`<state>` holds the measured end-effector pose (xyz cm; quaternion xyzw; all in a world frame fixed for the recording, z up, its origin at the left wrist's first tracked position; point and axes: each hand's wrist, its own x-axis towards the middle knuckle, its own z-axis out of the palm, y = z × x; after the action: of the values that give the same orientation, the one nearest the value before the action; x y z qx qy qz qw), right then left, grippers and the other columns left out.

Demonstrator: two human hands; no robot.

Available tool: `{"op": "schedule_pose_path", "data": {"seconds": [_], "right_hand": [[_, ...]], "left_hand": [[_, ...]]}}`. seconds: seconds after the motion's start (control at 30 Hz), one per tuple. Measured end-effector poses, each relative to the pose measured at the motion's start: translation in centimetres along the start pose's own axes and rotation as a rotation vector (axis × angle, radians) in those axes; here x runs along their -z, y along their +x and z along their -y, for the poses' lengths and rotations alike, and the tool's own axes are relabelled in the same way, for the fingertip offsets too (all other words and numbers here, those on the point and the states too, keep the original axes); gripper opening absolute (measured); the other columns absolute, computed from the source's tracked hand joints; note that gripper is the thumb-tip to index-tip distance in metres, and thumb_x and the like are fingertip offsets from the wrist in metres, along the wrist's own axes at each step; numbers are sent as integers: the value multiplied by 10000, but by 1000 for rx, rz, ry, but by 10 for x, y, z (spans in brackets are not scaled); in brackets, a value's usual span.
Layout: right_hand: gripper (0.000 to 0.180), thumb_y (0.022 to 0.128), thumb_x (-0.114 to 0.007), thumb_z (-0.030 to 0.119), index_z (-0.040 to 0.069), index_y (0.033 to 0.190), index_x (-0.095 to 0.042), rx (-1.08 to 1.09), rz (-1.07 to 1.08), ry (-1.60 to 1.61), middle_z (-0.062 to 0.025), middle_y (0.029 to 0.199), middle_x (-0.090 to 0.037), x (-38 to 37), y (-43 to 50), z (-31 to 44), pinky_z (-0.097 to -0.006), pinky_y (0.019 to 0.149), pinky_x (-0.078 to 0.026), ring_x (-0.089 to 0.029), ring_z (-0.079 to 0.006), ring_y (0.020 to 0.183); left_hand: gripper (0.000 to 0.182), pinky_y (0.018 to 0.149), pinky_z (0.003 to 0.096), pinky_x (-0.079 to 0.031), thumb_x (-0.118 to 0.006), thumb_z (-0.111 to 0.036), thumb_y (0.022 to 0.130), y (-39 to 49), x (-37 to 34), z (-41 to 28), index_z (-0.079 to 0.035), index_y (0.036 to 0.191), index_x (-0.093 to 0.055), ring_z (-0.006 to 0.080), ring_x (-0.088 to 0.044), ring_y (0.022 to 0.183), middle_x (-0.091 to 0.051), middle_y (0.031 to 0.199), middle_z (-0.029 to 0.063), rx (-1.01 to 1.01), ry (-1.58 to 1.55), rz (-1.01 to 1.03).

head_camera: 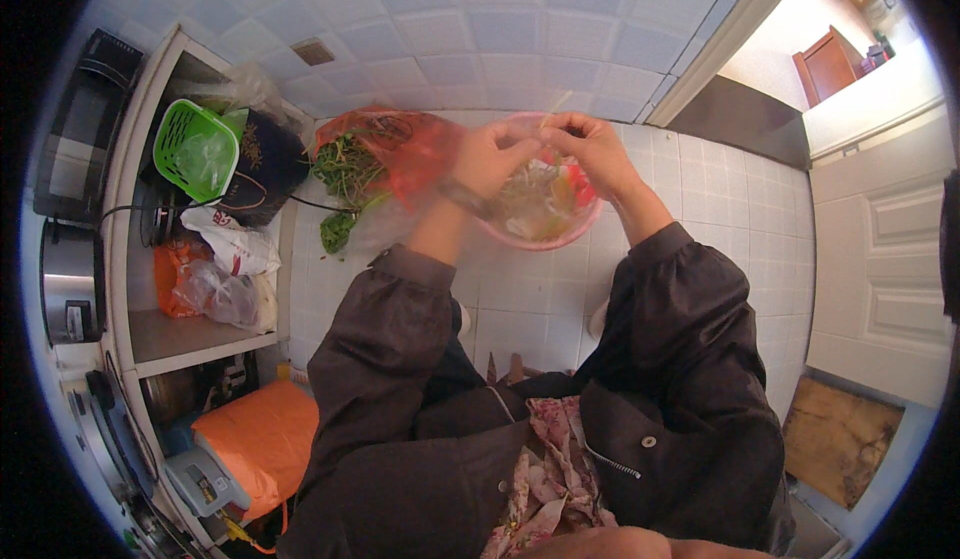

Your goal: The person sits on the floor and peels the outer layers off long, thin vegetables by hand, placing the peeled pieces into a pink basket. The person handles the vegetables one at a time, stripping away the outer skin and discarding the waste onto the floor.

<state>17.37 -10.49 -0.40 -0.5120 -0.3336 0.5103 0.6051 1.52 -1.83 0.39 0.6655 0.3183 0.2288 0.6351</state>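
Observation:
Both my hands meet above a pink plastic basin [541, 242] on the tiled floor. My left hand [499, 155] and my right hand [589, 146] pinch a thin, pale stalk [557, 103] between the fingertips; what kind it is cannot be told. A clear plastic bag and scraps [536, 199] show inside the basin, with red and yellowish patches. Left of the basin lies a red plastic bag [397, 139], with leafy green vegetables [349, 169] at its opening. A smaller green bunch [337, 230] rests on the floor below them.
At the left stands a shelf unit [202, 355] holding a green plastic basket [196, 150], a dark bag [266, 165] and several plastic bags. An orange bag [259, 439] fills the lower shelf. The tiled wall [487, 34] is ahead, and a white door [885, 259] stands at the right.

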Motion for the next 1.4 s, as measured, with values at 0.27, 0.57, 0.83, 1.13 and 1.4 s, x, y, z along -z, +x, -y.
{"op": "schedule_pose_path", "data": {"seconds": [0.27,0.57,0.83,1.13,1.4], "right_hand": [[179,869,-669,208,32,903,-659,-31,-66,-22,0,817,-626,1,1,4,-225,666,-447,-543,-69,735],[163,869,-665,200,38,852,-660,-40,-47,-73,22,751,-611,2,3,0,-208,627,-414,-507,-51,667],[158,851,-684,169,12,851,-666,4,-2,-102,8,741,-618,3,5,-7,-212,583,-436,-536,-49,656],[165,858,-679,181,17,853,-667,-25,-12,-49,15,733,-610,0,4,-4,-206,574,-431,-526,-45,640],[214,862,-680,229,16,858,-656,-5,-71,-81,-2,777,-623,-1,3,-2,-223,629,-461,-559,-64,698]], "left_hand": [[186,691,234,-487,-683,-147,836,3,1,6,15,927,-678,69,-592,756,-674,841,17,-30,105,-33],[226,715,232,-487,-679,-178,849,3,0,2,14,966,-665,72,-593,796,-669,881,24,-21,59,-2],[189,702,233,-490,-672,-125,824,-1,-2,-4,24,939,-656,74,-597,766,-666,860,21,-42,72,35],[163,687,236,-484,-655,-119,830,-1,-1,-5,22,911,-653,72,-589,748,-662,846,23,-26,85,3],[165,685,243,-484,-648,-125,826,3,0,0,22,900,-651,78,-592,748,-666,830,31,-6,172,-91]]}}
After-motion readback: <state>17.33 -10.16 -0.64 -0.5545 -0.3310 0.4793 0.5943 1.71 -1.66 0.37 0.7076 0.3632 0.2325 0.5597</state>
